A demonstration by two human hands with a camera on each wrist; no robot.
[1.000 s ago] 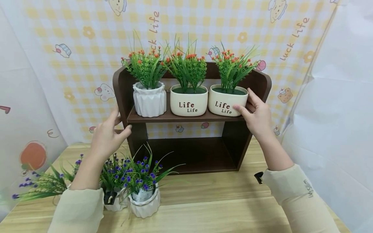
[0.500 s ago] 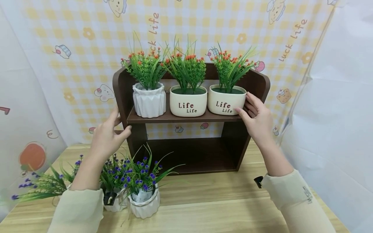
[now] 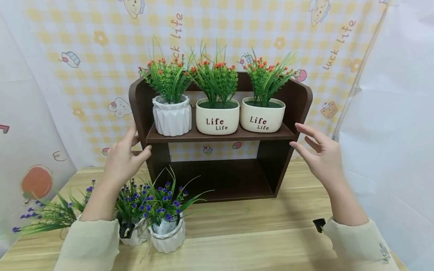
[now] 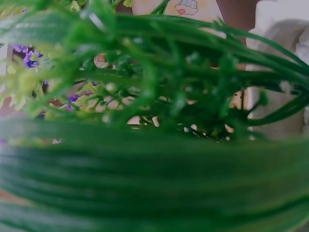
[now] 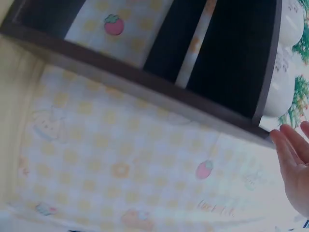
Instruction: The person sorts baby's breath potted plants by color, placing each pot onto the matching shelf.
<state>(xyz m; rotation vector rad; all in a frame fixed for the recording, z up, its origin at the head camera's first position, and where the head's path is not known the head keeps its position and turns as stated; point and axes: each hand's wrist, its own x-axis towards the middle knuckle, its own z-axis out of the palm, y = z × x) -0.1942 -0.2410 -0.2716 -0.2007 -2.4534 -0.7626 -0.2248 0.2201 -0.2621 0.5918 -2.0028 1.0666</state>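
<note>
On the left, my left hand [image 3: 122, 158] holds the side edge of a dark brown wooden shelf [image 3: 220, 139], thumb at the front and fingers along the outer side. My right hand [image 3: 318, 154] is by the shelf's right side, thumb and fingers apart and nothing between them; whether the fingertips touch the panel I cannot tell. Three potted artificial plants with orange flowers stand in a row on the upper board: a white pleated pot [image 3: 172, 116], a cream oval "Life" pot [image 3: 217, 119] and another cream "Life" pot [image 3: 262, 116]. Green leaves [image 4: 154, 169] fill the left wrist view.
Several purple-flowered plants in whitish pots stand at the table's left front, the nearest pot [image 3: 168, 235] before the shelf's lower left. My left forearm passes over this group. Behind the shelf hangs a yellow checked cloth [image 3: 210, 22]. The wooden table [image 3: 244, 237] extends in front.
My right hand has let go of the right cream pot and moved right and down to the shelf's side. That pot has shifted slightly left. The left hand has stayed in place.
</note>
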